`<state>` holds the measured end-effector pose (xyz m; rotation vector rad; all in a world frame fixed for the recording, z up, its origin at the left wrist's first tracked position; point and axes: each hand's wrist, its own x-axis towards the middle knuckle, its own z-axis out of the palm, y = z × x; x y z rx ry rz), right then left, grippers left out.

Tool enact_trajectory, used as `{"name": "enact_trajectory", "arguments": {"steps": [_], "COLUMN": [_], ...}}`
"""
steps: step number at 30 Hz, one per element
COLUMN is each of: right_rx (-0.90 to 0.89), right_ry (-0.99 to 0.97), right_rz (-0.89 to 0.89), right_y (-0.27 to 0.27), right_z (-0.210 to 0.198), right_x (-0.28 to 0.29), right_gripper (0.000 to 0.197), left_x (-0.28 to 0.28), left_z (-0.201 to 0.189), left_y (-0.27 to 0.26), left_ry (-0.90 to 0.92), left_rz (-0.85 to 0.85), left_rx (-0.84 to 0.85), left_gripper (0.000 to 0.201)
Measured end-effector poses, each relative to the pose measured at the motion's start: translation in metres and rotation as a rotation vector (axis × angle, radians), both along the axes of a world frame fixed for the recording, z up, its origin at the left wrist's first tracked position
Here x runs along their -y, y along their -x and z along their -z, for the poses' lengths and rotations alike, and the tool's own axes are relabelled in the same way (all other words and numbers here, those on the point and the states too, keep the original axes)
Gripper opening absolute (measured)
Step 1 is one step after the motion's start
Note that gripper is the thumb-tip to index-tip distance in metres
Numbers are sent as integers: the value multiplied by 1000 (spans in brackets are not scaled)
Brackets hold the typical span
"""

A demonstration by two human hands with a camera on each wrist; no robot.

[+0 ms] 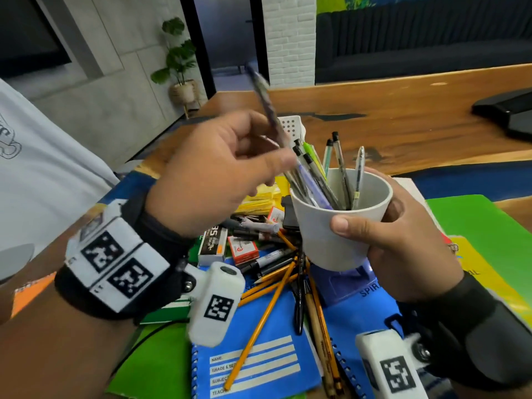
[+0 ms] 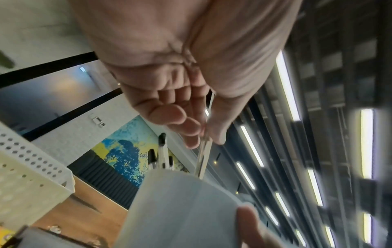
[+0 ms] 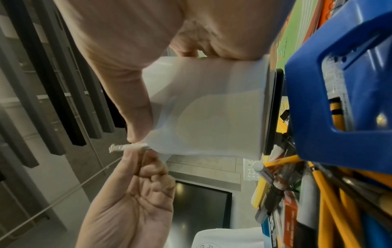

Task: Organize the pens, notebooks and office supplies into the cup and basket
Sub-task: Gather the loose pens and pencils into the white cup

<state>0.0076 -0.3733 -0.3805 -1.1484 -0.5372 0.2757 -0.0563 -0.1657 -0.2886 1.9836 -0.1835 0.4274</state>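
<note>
Grey cup [image 1: 339, 223] sits in your right hand [image 1: 403, 243], fingers wrapped round it, lifted above the pile in the middle of the table [image 1: 403, 122]. Your left hand [image 1: 213, 168] pinches a pen [image 1: 266, 99] just left of the cup. The pen slants, top up and away, tip already at the rim, so push it down and right.

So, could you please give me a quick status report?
Left hand pinching pen over cup. Right hand holding cup. Pencils still loose below.
</note>
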Motion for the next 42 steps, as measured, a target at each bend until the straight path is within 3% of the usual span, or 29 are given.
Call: {"name": "enact_trajectory", "arguments": {"steps": [3,6,8,10,12,13,15,17,20,23,26,30,32,35,37,40,42], "right_rx": [-2,3,-8,-41,-67,-62,-31,-16,-6,149,457,637,701,802,886,885,861], "right_ry": [4,7,-14,-74,-121,-111,-38,76,339,648,1136,1540,1647,1769,1848,1902,1904], "right_rz": [-29,-67,-97,-142,-201,-230,-247,-260,-220,-29,-46,-133,-173,-218,-224,-195,-191], "right_y": [3,6,10,15,23,28,35,33,14,-9,-29,-32,-31,-25,-21,-19,-20], "right_z": [1,-2,-4,-6,-8,-10,-14,-23,-42,-55,-55,-45,-38,-29,-24,-22,-23], "right_x": [-3,-3,-5,-11,-22,-31,-48,-56,-52,-41,-42,-61,-73,-86,-93,-99,-102], "right_gripper": [80,74,72,72,65,61,57,61,78,49,14,12,16,23,29,27,26], "left_x": [5,-8,-19,-24,-22,-20,-14,-19,-35,-59,-79,-91,-92,-92,-94,-97,-98], "left_z": [9,26,41,58,73,80,86,92,98,104,112,129,133,132,132,133,133], "left_y": [5,12,18,25,27,29,33,35,39,36,32,32,32,32,33,36,37], "left_ry": [-133,8,156,329,417,434,498,628,747,780,825,890,892,892,904,900,884], "left_rz": [1,-141,-181,-57,189,303,397,335,170,-47,-132,-105,-71,-33,-6,26,32], "left_rx": [-28,13,-55,-236,-358,-367,-300,-225,-126,-37,16,-11,-29,-17,-9,-18,-28], "left_gripper": [32,47,60,87,111,112,97,84,82,90,108,77,74,94,92,77,91]}}
